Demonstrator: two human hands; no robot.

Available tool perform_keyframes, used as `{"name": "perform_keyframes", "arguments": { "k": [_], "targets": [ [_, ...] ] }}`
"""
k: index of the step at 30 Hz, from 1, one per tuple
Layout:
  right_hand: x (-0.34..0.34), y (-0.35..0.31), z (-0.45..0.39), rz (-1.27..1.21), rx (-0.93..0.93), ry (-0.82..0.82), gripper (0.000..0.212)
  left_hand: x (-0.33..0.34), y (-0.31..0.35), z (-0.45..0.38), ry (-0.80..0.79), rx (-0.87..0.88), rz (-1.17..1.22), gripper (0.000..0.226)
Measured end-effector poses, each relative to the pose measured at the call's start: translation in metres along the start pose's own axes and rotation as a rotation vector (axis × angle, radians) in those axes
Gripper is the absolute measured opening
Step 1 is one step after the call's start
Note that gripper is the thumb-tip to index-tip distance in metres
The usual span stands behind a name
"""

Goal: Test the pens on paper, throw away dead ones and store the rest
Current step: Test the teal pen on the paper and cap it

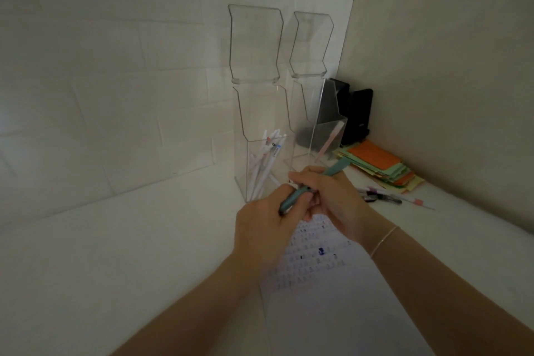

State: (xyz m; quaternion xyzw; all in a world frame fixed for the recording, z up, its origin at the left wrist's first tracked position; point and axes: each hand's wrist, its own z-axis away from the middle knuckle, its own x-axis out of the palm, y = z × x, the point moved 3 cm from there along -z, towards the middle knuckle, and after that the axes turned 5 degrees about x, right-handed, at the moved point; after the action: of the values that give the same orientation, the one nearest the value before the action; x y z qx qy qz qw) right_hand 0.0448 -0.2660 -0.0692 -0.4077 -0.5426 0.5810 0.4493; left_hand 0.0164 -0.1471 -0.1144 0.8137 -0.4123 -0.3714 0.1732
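Observation:
Both hands meet over the white table, holding a teal pen (335,170) between them. My left hand (265,225) grips its lower end, a teal piece (291,199). My right hand (332,199) grips the upper barrel, whose end sticks out toward the right. Under the hands lies a sheet of paper (315,266) with rows of small marks and a blue scribble. A clear bin (260,136) with its lid up holds several white pens (267,159). A second clear bin (315,113) beside it holds one pink pen (331,140).
Loose pens (387,196) lie on the table to the right. A stack of orange, green and yellow paper slips (381,165) sits in the right corner. A black object (355,113) stands behind the second bin. Walls close in at back and right.

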Motion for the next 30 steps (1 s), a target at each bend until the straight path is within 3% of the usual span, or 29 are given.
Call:
{"name": "perform_keyframes", "arguments": {
  "k": [4,8,12,15,18,22,30],
  "targets": [
    [-0.032,-0.014,0.005,-0.124,0.0,0.206,0.027,-0.008,-0.014,-0.001,0.112,-0.247,0.183,0.057],
    [-0.065,-0.017,0.012,-0.145,-0.016,0.32,0.026,-0.008,-0.021,0.0,0.045,-0.276,0.024,0.056],
    [-0.052,0.017,0.026,-0.036,0.037,0.176,0.009,0.006,-0.026,0.004,-0.178,-0.218,-0.226,0.052],
    [-0.038,0.043,0.036,0.126,-0.018,0.204,0.022,0.014,-0.026,0.006,-0.284,-0.103,-0.381,0.049],
    [-0.031,0.063,0.044,0.031,-0.008,0.282,0.035,0.02,-0.027,0.008,-0.363,-0.041,-0.497,0.05],
    [-0.026,0.067,0.051,0.093,-0.012,0.271,0.029,0.022,-0.031,0.008,-0.385,-0.035,-0.506,0.049],
    [-0.029,0.074,0.05,0.37,-0.087,0.459,0.032,0.024,-0.032,0.007,-0.375,-0.01,-0.51,0.059]
  ]
}}
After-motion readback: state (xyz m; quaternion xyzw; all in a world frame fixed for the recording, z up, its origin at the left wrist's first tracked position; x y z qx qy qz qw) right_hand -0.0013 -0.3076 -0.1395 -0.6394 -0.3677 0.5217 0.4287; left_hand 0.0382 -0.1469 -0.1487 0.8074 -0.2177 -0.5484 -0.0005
